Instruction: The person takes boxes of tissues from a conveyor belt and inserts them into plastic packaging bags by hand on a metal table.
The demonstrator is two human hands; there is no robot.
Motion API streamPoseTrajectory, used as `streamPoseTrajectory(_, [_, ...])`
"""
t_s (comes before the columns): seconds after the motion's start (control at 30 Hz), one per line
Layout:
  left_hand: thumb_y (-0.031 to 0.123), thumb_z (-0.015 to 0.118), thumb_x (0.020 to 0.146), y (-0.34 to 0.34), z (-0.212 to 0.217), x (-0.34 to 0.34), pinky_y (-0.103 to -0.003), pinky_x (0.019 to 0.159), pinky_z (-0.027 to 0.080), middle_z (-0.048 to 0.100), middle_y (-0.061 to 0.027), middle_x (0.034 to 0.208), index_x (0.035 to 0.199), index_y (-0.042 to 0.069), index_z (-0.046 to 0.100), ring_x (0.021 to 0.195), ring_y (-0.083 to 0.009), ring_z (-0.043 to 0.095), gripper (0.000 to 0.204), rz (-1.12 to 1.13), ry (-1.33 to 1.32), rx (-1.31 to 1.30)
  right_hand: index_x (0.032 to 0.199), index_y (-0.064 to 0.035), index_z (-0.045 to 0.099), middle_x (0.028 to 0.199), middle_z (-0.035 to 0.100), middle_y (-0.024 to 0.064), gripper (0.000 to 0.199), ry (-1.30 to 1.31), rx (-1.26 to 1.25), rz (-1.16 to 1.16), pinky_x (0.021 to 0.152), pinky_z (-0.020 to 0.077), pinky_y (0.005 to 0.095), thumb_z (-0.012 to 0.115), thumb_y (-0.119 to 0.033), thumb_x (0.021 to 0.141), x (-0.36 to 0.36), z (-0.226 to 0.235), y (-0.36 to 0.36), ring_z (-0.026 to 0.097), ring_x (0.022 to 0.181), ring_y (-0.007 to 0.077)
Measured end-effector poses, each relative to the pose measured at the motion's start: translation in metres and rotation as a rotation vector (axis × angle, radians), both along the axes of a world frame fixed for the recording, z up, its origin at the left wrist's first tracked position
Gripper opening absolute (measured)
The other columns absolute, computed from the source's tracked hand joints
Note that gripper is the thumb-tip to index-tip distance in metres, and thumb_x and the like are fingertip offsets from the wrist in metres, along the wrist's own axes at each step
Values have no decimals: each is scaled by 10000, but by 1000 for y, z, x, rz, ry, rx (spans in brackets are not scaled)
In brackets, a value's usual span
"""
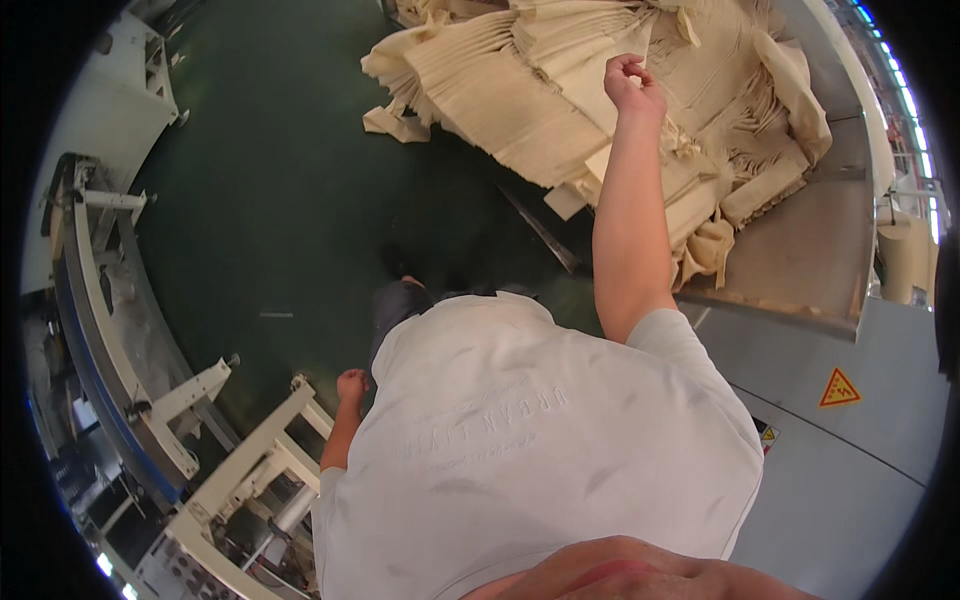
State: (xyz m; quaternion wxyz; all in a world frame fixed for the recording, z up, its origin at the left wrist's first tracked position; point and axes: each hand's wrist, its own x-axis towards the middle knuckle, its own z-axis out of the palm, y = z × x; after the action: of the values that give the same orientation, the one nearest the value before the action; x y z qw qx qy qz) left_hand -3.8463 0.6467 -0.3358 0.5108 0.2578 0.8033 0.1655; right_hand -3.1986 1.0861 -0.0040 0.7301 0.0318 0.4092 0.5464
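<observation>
My chin blurs the bottom edge of the view; below it my pale shirt [520, 450] fills the middle, creased across the chest.

Left hand [351, 385] hangs at my side, low, near the white metal frame [262, 455]; fingers curled in loosely, nothing in it that I can see; it touches neither the frame nor my trouser leg as far as I can tell.

One dark trouser leg [398, 305] shows past the shirt hem, over the dark green floor [270, 200]; a small pale scrap [276, 315] lies on the floor well to the left.

Left side: a curved conveyor [95, 330] with a blue edge runs along the rim on white brackets.

Right side: grey machine cover [850, 470] with a yellow triangular warning sticker [839, 388]; beyond it a metal platform [810, 250], partly bare.

Right arm stretched forward and up, bare from the sleeve; right hand [632, 85] at the far end of it, fingers and thumb pinched together over the heap of cream cloth pieces [520, 90]; whether it grips an edge of the cloth or only rests on it I cannot tell.

The cloth heap sits on the far part of the platform, layered flat sheets fanned out, some edges drooping over the near side toward the floor; loose crumpled pieces on the right.
</observation>
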Motion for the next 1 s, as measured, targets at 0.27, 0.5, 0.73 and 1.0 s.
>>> streamPoseTrajectory(0.27, [112,652,909,260,-19,-36,-294,480,437,638,-31,696,961,34,710,543,-137,579,110,-150,-58,94,992,-23,541,687,478,10,227,-483,34,-17,701,540,356,531,-249,1008,-36,-13,141,502,635,177])
streamPoseTrajectory(0.5, [169,702,931,510,-12,-49,-332,786,552,744,-105,943,1132,7,697,850,-190,700,258,-442,92,325,993,-47,635,731,584,12,107,-1643,-168,232,712,516,312,596,-147,988,-98,-113,258,540,679,142])
streamPoseTrajectory(0.73, [187,709,934,617,58,-37,-347,840,558,751,-121,979,1153,35,698,914,-217,718,267,-441,146,356,932,0,685,744,674,81,192,-2591,-94,500,690,512,302,708,-191,920,-170,-196,363,610,688,160])
streamPoseTrajectory(1.0, [281,727,856,510,63,-75,-412,886,570,758,-138,1011,1067,92,744,974,-308,723,283,-150,357,-28,869,-34,655,792,627,123,145,-2855,-55,532,704,504,395,706,-166,903,-202,-269,374,596,720,276])
